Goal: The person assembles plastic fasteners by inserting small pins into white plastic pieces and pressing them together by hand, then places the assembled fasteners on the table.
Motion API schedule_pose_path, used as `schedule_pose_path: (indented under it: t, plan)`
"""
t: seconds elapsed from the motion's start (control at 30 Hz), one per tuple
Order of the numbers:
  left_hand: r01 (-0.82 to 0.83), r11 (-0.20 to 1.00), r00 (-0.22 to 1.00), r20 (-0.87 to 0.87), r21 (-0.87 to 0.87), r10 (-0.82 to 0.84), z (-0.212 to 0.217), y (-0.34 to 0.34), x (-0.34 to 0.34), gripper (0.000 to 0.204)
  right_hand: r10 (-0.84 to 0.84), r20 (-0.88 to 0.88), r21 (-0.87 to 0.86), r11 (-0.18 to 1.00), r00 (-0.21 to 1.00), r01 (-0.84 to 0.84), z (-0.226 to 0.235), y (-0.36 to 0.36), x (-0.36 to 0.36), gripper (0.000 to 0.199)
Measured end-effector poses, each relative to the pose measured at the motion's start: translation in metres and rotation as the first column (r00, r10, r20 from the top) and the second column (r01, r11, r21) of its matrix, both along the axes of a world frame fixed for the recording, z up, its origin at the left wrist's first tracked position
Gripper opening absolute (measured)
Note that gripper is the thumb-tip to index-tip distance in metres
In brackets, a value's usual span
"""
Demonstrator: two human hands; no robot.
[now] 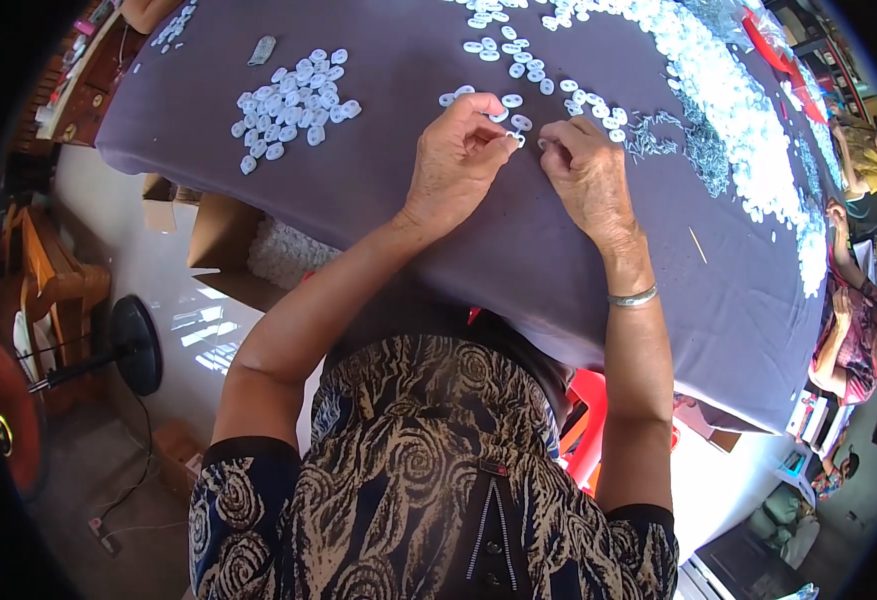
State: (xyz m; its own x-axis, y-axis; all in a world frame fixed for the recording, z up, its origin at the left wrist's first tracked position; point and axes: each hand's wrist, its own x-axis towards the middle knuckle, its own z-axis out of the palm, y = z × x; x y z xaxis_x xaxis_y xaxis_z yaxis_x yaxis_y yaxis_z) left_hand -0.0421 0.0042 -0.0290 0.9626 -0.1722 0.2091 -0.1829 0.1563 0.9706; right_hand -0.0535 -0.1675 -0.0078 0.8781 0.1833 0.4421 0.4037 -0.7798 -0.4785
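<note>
Pinches a small white oval piece (517, 139) between thumb and forefinger of the left hand (453, 160), out at the fingertips, facing the right hand (588, 165). Curls the right hand's fingers inward, thumb against them, just beside that piece; cannot tell whether anything small sits in their grip. Holds both hands near each other over the desk (658, 335), apart by a narrow gap, with the pinched piece at its left side. Wears a metal bracelet (633, 297) on the right wrist.

Just beyond the fingertips, see loose white pieces (521, 122) lying on the dark cloth, trailing away toward the far edge. Left of the hands, well apart, find a pile of similar pieces (298, 105), with a small grey object (261, 50) behind. Right of the hands, note scattered dark metal bits (706, 160), then a broad white heap (738, 110); nearer, a thin stick (697, 246).

Below the desk at left, spot an open cardboard box (223, 240) and a black round base (136, 345). At far right, glimpse other people (858, 350).
</note>
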Motion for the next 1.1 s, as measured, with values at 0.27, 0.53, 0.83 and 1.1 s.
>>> schedule_pose_path:
  t: [0.27, 0.53, 0.83, 1.1]
  plan:
    - [0.083, 0.984, 0.995, 0.047, 0.156, -0.092, 0.002, -0.001, -0.006, 0.029, 0.179, -0.389, 0.582, 0.808, 0.904, 0.09, 0.012, -0.002, -0.002, 0.013]
    - [0.126, 0.973, 0.989, 0.051, 0.193, -0.138, 0.007, -0.001, -0.009, 0.03, 0.227, -0.364, 0.611, 0.79, 0.903, 0.048, 0.01, -0.005, -0.001, 0.013]
    - [0.135, 0.97, 0.987, 0.062, 0.204, -0.151, 0.007, -0.002, -0.009, 0.031, 0.238, -0.361, 0.565, 0.825, 0.902, 0.008, 0.01, -0.006, -0.002, 0.013]
    - [0.111, 0.975, 0.987, 0.097, 0.194, -0.131, 0.005, -0.003, -0.008, 0.029, 0.257, -0.301, 0.503, 0.861, 0.918, -0.076, 0.011, -0.006, -0.003, 0.012]
